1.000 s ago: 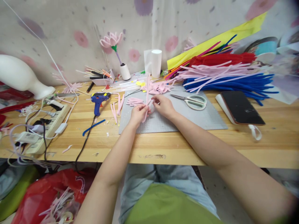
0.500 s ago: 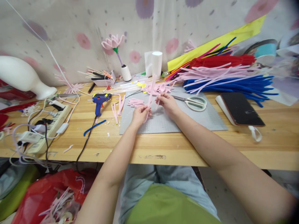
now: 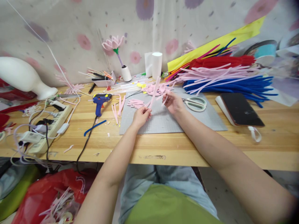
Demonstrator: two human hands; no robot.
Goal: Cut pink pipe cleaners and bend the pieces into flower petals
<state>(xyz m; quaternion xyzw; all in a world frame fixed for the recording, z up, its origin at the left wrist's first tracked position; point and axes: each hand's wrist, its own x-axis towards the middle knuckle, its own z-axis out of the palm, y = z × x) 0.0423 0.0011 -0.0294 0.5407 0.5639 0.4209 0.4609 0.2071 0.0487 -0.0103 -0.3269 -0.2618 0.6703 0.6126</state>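
Observation:
My left hand (image 3: 141, 115) is closed in a pinch on the lower end of a long pink pipe cleaner (image 3: 154, 92) that slants up and to the right over the grey cutting mat (image 3: 201, 118). My right hand (image 3: 173, 101) is closed on a shorter pink pipe-cleaner piece (image 3: 164, 100), a little to the right of the long one. Cut pink pieces (image 3: 135, 102) lie on the mat just beyond my left hand, and a heap of bent pink pieces (image 3: 156, 88) sits at the mat's far edge.
White-handled scissors (image 3: 194, 102) lie right of my right hand. A blue glue gun (image 3: 100, 102) and a power strip (image 3: 48, 124) are on the left. Bundled pink, blue and red pipe cleaners (image 3: 229, 77) and a black phone (image 3: 241, 109) are on the right. A white roll (image 3: 156, 64) stands behind.
My right hand has moved right and away from my left hand. The long pink pipe cleaner has tilted from upright to leaning right.

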